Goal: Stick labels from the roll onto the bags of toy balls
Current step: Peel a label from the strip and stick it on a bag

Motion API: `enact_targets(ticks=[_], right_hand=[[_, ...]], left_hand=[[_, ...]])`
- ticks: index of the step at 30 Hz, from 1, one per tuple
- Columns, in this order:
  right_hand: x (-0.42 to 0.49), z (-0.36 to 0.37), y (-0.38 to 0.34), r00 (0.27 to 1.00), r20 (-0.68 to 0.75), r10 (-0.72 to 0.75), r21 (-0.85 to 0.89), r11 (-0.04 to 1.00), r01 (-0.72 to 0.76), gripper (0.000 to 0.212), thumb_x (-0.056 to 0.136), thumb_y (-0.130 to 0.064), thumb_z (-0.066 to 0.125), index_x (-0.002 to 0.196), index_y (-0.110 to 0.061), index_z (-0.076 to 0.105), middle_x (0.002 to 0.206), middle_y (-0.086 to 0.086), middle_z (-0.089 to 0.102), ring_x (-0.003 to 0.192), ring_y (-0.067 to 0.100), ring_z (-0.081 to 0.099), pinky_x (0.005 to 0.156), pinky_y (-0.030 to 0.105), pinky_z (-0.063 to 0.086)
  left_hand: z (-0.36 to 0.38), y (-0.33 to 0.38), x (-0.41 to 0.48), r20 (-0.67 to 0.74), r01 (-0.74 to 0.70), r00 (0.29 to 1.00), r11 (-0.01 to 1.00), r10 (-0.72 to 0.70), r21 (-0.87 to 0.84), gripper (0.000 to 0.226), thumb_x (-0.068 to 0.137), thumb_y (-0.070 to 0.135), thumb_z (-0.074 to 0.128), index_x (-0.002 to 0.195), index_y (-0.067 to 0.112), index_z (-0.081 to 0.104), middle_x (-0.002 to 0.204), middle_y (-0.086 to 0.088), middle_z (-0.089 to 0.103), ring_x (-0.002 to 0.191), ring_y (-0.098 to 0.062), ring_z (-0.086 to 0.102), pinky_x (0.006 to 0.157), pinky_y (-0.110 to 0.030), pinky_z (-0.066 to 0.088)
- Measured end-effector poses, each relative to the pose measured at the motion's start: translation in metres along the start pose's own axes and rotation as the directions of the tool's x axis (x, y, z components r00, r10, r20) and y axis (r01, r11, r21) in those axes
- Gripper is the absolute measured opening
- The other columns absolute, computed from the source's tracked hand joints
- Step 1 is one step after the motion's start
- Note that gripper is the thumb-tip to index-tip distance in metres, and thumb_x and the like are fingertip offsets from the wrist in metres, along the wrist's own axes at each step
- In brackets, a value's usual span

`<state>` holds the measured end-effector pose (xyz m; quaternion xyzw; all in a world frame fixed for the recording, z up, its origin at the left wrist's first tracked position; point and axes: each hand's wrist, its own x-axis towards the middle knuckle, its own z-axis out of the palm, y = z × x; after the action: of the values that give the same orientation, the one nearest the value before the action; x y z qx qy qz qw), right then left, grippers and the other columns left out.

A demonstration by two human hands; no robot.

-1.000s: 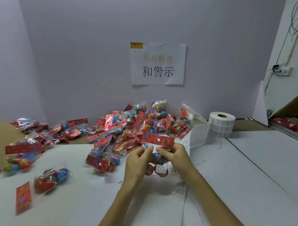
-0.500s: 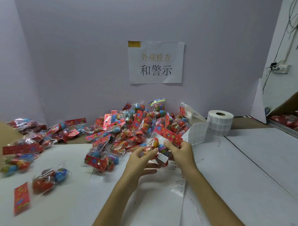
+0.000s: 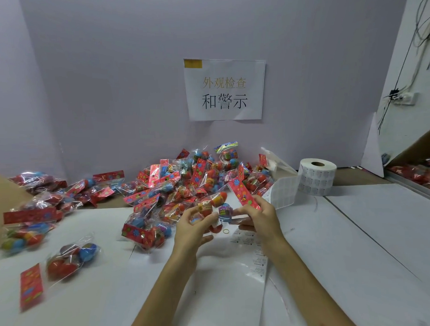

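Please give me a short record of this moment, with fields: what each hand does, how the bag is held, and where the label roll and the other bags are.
left hand: grips the ball end of the held bag
right hand: pinches the bag's red header card
held bag: over the white table, header card tilted
label roll: back right, core hole up, strip unrolled toward the hands
pile of bags: against the back wall
loose bags: on the table's left
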<state>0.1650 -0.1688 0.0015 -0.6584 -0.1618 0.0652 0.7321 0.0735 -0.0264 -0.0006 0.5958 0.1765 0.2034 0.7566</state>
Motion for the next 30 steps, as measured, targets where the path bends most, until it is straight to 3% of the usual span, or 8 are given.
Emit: enact_targets(ticks=[10, 14, 18, 19, 21, 24, 27, 30], right_hand=[[0.010, -0.030, -0.011, 0.970, 0.216, 0.114, -0.067, 0.993, -0.102, 0.017, 0.098, -0.021, 0.065, 0.113, -0.013, 0.064, 0.097, 0.008, 0.079, 0.082, 0.030, 0.077, 0.052, 0.029, 0.056], [0.013, -0.035, -0.017, 0.968, 0.243, 0.059, -0.046, 0.998, -0.049, 0.008, 0.097, -0.010, 0.064, 0.104, -0.014, 0.063, 0.098, 0.016, 0.076, 0.068, 0.025, 0.074, 0.042, 0.023, 0.050], [0.036, -0.065, -0.045, 0.972, 0.235, 0.024, -0.027, 0.999, -0.018, 0.016, 0.095, -0.009, 0.067, 0.111, -0.009, 0.065, 0.103, 0.023, 0.068, 0.078, 0.034, 0.066, 0.045, 0.024, 0.053], [0.044, -0.078, -0.054, 0.984, 0.179, -0.001, -0.010, 1.000, 0.003, 0.016, 0.095, -0.009, 0.067, 0.111, -0.007, 0.065, 0.101, 0.021, 0.066, 0.074, 0.031, 0.066, 0.045, 0.025, 0.054], [0.061, -0.112, -0.071, 0.985, -0.150, -0.082, 0.156, 0.982, 0.105, 0.008, 0.095, -0.006, 0.066, 0.102, -0.010, 0.066, 0.098, 0.019, 0.064, 0.063, 0.020, 0.066, 0.051, 0.029, 0.057], [0.081, -0.176, -0.090, 0.827, -0.559, -0.049, 0.459, 0.813, 0.358, 0.025, 0.101, -0.006, 0.057, 0.125, -0.012, 0.059, 0.115, 0.013, 0.063, 0.091, 0.026, 0.068, 0.082, 0.039, 0.057], [0.087, -0.217, -0.083, 0.776, -0.631, 0.008, 0.403, 0.858, 0.319, 0.054, 0.103, -0.006, 0.053, 0.154, -0.016, 0.035, 0.139, 0.010, 0.057, 0.101, 0.026, 0.070, 0.086, 0.036, 0.056], [0.084, -0.211, -0.063, 0.805, -0.591, 0.054, 0.328, 0.928, 0.178, 0.049, 0.099, -0.002, 0.056, 0.145, -0.014, 0.046, 0.123, 0.011, 0.065, 0.088, 0.025, 0.073, 0.073, 0.031, 0.056]], left_hand=[[0.002, 0.003, -0.005, 0.022, -0.050, 0.999, 0.993, 0.048, 0.103, 0.038, 0.091, 0.028, 0.074, 0.127, 0.026, 0.062, 0.108, -0.006, 0.074, 0.086, -0.019, 0.072, 0.071, -0.032, 0.055], [0.000, -0.006, 0.001, 0.018, -0.155, 0.988, 0.960, 0.156, 0.235, 0.035, 0.097, 0.032, 0.065, 0.129, 0.018, 0.065, 0.113, -0.009, 0.072, 0.094, -0.027, 0.069, 0.072, -0.037, 0.055], [-0.002, -0.014, 0.018, 0.011, -0.168, 0.985, 0.937, 0.173, 0.305, 0.034, 0.106, 0.027, 0.051, 0.132, 0.007, 0.059, 0.122, -0.017, 0.067, 0.107, -0.040, 0.063, 0.085, -0.050, 0.052], [-0.003, -0.013, 0.020, 0.008, -0.148, 0.988, 0.945, 0.152, 0.293, 0.031, 0.107, 0.025, 0.049, 0.130, 0.006, 0.057, 0.121, -0.017, 0.066, 0.107, -0.040, 0.063, 0.087, -0.052, 0.050], [-0.004, -0.008, 0.027, 0.009, -0.099, 0.995, 0.953, 0.100, 0.287, 0.025, 0.108, 0.020, 0.045, 0.126, 0.006, 0.056, 0.122, -0.018, 0.063, 0.105, -0.039, 0.060, 0.089, -0.053, 0.047], [-0.003, -0.009, 0.031, 0.029, -0.035, 0.999, 0.958, 0.028, 0.284, 0.030, 0.109, 0.016, 0.038, 0.130, 0.001, 0.053, 0.130, -0.024, 0.057, 0.108, -0.036, 0.053, 0.090, -0.051, 0.041], [-0.001, -0.009, 0.027, 0.045, -0.069, 0.997, 0.953, 0.058, 0.294, 0.023, 0.109, 0.020, 0.040, 0.119, 0.008, 0.057, 0.122, -0.015, 0.062, 0.104, -0.036, 0.057, 0.087, -0.049, 0.043], [0.001, -0.008, 0.019, 0.052, -0.103, 0.994, 0.946, 0.092, 0.307, 0.023, 0.108, 0.021, 0.042, 0.115, 0.007, 0.059, 0.115, -0.012, 0.065, 0.099, -0.035, 0.061, 0.080, -0.046, 0.046]])
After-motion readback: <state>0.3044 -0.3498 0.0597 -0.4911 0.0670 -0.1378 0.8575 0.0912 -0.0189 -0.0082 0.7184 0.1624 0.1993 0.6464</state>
